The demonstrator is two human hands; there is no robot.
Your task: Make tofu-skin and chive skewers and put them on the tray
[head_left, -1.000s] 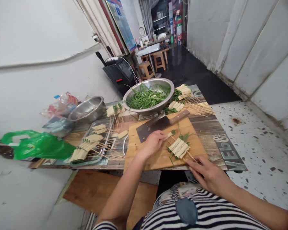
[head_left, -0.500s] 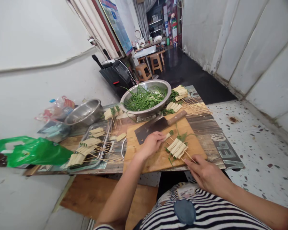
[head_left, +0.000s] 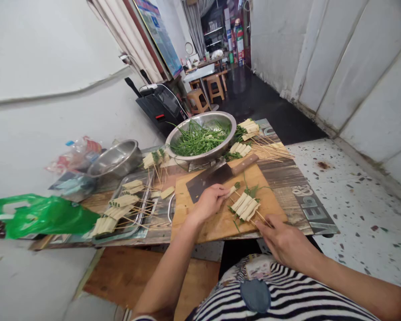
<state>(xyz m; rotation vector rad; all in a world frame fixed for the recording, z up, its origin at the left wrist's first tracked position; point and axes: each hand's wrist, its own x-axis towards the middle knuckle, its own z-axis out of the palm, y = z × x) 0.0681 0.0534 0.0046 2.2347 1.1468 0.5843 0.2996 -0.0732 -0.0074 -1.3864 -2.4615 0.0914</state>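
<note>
My left hand [head_left: 209, 203] pinches a pale roll [head_left: 233, 191] with green leaves poking out of its end, at the skewers' far tips. My right hand [head_left: 284, 238] is closed on the near ends of two thin wooden skewers [head_left: 262, 218]. Several pale rolls with greens inside, which look like tofu skin [head_left: 245, 206], sit side by side on these skewers over the wooden cutting board [head_left: 190, 225]. Loose green stalks lie beside them. Beyond my left hand, a cleaver [head_left: 209, 180] rests flat on the board, its wooden handle pointing right.
A steel bowl of green stalks [head_left: 202, 139] stands behind the board. To the left, a tray [head_left: 146, 196] bears finished skewers; past it are a steel basin [head_left: 115, 158] and a green plastic bag [head_left: 50, 216]. More skewers [head_left: 274, 149] lie at the back right.
The view has shifted very slightly. Both hands keep their holds, and the roll by the left hand stays almost in the same place at the skewer tips.
</note>
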